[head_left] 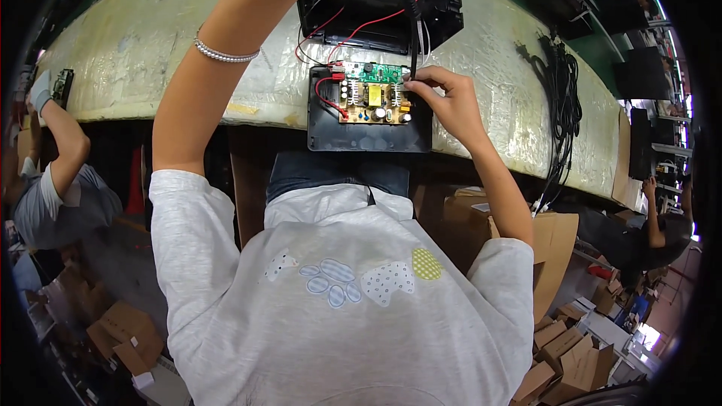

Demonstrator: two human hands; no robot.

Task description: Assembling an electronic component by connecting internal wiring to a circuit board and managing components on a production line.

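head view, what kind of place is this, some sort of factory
Most likely an electronics assembly line. The right hand works at a circuit board seated in a black plastic housing on a long wrapped workbench. Other workers sit along it, and cardboard boxes are piled on the floor.

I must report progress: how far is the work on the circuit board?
Done: the circuit board lies in its black tray, red wires attached. In hand: the right hand pinches a black cable at the board's edge. Left: the black housing remains open. The left hand is out of view.
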